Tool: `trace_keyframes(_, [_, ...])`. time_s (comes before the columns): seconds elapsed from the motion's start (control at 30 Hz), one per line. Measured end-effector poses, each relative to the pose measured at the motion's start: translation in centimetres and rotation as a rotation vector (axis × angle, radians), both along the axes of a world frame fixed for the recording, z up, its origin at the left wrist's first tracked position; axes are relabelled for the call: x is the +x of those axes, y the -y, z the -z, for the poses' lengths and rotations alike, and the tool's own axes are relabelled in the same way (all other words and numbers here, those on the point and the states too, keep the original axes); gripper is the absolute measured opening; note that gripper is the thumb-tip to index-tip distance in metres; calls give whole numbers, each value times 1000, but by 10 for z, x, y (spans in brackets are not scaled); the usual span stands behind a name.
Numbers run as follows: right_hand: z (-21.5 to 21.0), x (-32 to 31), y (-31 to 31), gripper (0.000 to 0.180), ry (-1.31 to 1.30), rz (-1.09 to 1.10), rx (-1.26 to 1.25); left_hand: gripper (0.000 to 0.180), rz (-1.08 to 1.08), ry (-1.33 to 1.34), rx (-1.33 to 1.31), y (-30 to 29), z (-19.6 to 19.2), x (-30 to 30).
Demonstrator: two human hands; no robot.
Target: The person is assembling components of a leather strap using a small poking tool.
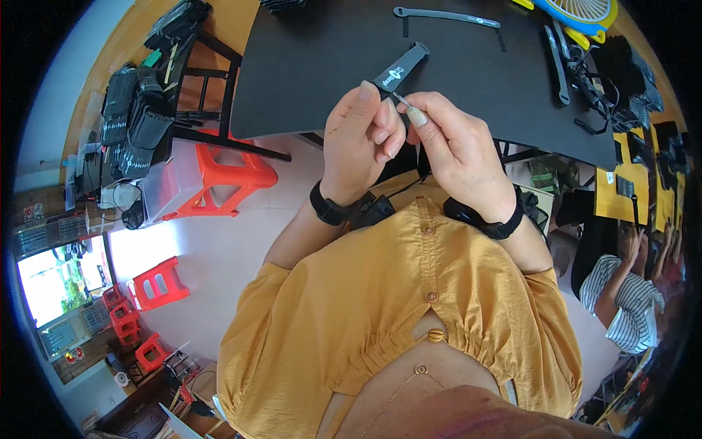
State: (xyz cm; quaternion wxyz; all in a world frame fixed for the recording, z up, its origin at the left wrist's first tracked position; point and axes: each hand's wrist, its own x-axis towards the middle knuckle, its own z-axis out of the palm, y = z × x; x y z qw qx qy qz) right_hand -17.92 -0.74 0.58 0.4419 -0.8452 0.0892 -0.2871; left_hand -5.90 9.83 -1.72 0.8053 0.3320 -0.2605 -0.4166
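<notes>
Over the near edge of the black table (314,80), my left hand (358,143) is closed on the lower end of a dark grey strap (397,72). The strap has a white printed mark and slants up to a rounded far end. Beside it, my right hand (457,139) pinches a thin light-grey strip (401,100) between thumb and forefinger, close to the strap's lower end. Whether that strip belongs to the strap I cannot tell. Another grey strap (450,16) lies flat toward the back of the table.
More grey straps (557,66) lie at the table's right, beside a dark tangled pile (596,80). A blue and yellow fan (581,13) stands at the back right. Bundled dark straps (135,110) and a red stool (230,179) are at left. A person in stripes (621,304) sits at right.
</notes>
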Motion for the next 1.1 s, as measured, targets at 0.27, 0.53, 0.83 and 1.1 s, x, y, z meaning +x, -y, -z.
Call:
trace_keyframes(0.27, [0,1,0,16,2,-14,32,43,15,-39,-4,0,1,-1])
trace_keyframes(0.53, [-9,0,9,23,-97,-29,688,39,-57,230,64,-6,-1,-8])
trace_keyframes(0.83, [-2,1,24,28,123,-303,1111,15,-239,1077,316,-6,-21,-17])
trace_keyframes(1.1, [-5,-3,30,26,118,-378,1171,41,-122,539,236,5,-6,-4])
